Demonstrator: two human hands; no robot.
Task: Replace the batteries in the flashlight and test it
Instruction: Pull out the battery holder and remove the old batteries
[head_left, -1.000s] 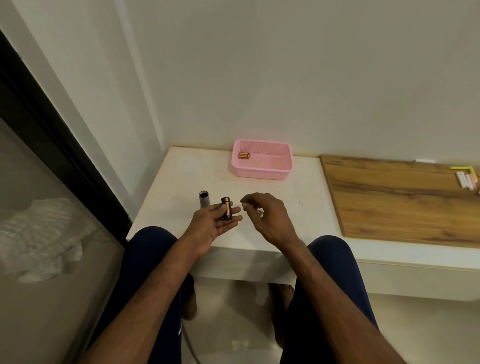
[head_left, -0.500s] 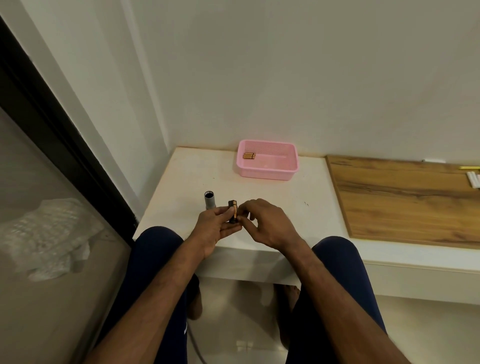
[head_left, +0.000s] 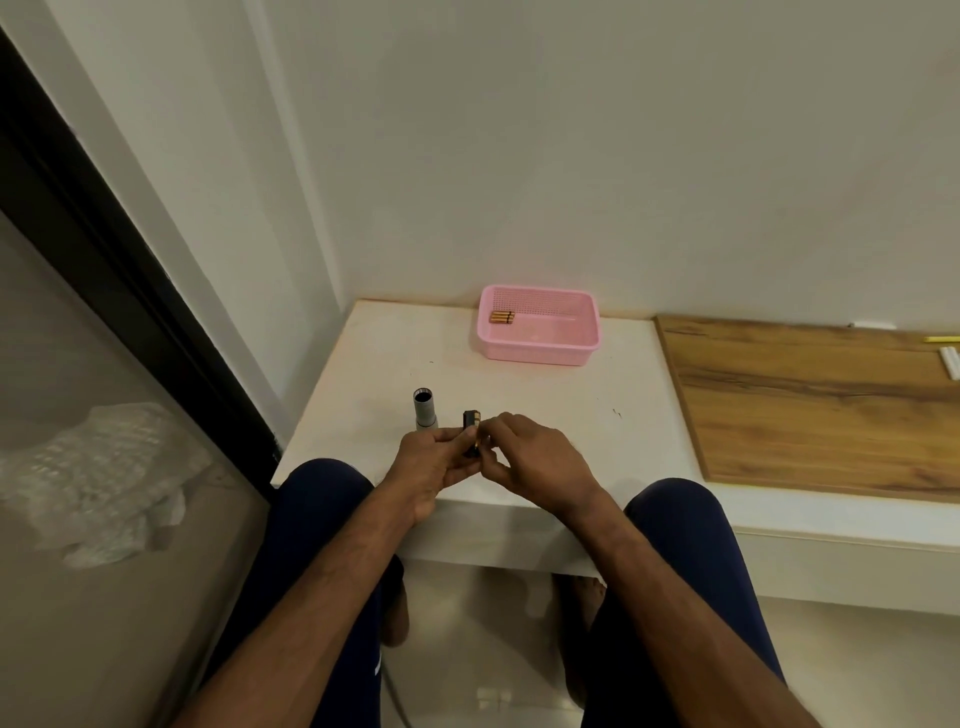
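While the crumpled sheet of clear plastic (head_left: 98, 488) lies on the floor behind the glass at far left and plays no part, the work sits at the near edge of the white table (head_left: 571, 410). Standing upright just beyond the left hand is the grey flashlight body (head_left: 424, 414), its open end turned up, probably parked that way so the loaded carrier can drop straight in. The left hand (head_left: 426, 465) is curled closed around the lower part of a black battery holder (head_left: 471, 434), thumb and fingers steadying it upright. Meeting it from the other side, the right hand (head_left: 524, 457) has its fingertips pinched against the holder's upper flank, seemingly pressing or seating a cell; whether a loose battery is between those fingers I cannot tell, since the knuckles hide it. One hand braces and the other works, which suits a small, fiddly carrier. Farther back against the wall sits a pink plastic basket (head_left: 540, 351) with a few gold-coloured batteries (head_left: 502, 317) lying side by side in its left corner, apart from the work. At right, a wood-grain board (head_left: 810, 405) covers the table, untouched.
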